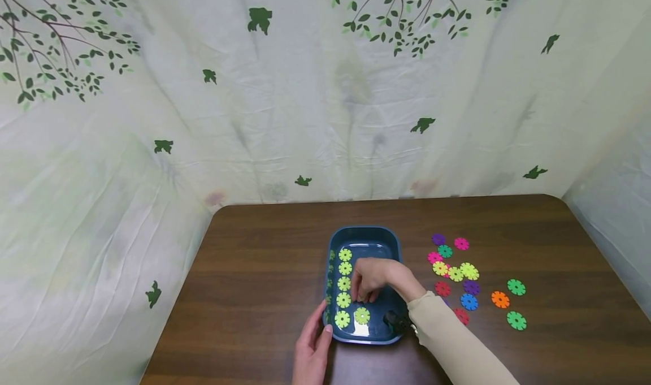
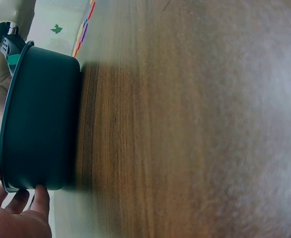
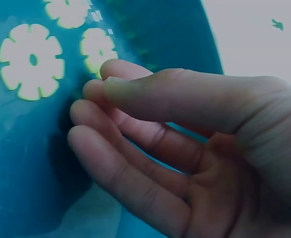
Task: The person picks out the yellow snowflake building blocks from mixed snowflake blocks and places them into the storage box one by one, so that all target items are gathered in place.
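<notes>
A dark blue tray (image 1: 373, 237) stands on the table. Inside it, yellow-green notched discs form a column along the left side, and another disc (image 1: 362, 316) lies beside the column's near end. My left hand (image 1: 312, 340) grips the tray's near left corner; in the left wrist view its fingers (image 2: 41, 198) touch the outer wall. My right hand (image 1: 373, 277) is inside the tray, right of the column. In the right wrist view its fingers are gently bent, with the thumb against the index finger, close to a yellow-green disc (image 3: 98, 44). No disc shows between them.
Right of the tray, loose notched discs lie on the brown table (image 1: 264, 283), among them a blue disc (image 1: 469, 302), an orange disc (image 1: 500, 299) and a green disc (image 1: 516, 321). Behind the table hangs a pale cloth (image 1: 305, 102) with leaf prints.
</notes>
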Demonstrator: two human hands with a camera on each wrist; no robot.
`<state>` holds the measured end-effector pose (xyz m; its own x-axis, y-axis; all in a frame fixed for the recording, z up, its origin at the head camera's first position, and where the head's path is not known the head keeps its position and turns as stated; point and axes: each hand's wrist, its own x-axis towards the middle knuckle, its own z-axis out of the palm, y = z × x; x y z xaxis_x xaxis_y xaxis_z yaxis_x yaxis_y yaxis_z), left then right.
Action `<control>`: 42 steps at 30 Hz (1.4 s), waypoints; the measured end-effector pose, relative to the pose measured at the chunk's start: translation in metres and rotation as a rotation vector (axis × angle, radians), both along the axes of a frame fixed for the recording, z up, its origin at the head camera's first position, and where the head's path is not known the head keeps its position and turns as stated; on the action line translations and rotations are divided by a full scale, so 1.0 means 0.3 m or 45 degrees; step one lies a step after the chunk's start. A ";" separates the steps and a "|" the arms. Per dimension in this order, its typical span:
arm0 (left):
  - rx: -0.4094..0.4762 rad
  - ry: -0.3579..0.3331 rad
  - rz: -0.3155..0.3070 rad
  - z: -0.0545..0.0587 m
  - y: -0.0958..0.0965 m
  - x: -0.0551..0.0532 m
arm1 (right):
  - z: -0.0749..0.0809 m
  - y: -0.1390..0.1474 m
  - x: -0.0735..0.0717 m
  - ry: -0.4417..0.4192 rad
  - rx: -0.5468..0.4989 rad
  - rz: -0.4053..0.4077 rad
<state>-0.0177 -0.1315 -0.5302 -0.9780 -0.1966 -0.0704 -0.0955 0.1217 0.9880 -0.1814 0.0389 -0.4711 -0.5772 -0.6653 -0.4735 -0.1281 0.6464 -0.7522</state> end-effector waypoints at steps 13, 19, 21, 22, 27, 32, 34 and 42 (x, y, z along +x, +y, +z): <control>-0.007 0.021 -0.007 0.001 -0.002 0.002 | 0.068 0.048 -0.007 0.244 -0.204 -0.057; -0.005 0.010 -0.002 0.000 -0.003 0.002 | 0.103 0.077 0.016 0.346 -0.273 -0.148; -0.010 -0.014 0.002 0.001 -0.003 0.002 | 0.110 0.087 0.024 0.362 -0.281 -0.176; -0.015 -0.024 0.004 0.001 -0.002 0.002 | 0.112 0.092 0.029 0.366 -0.287 -0.191; -0.016 -0.026 0.002 0.004 -0.002 0.002 | 0.119 0.124 0.057 0.372 -0.292 -0.240; -0.011 -0.014 0.000 0.004 -0.003 0.003 | 0.118 0.161 0.083 0.427 -0.305 -0.290; -0.009 -0.013 0.000 0.004 -0.003 0.003 | 0.115 0.175 0.092 0.464 -0.311 -0.324; -0.009 -0.034 -0.003 0.008 0.000 -0.001 | 0.077 0.229 0.129 0.592 -0.365 -0.472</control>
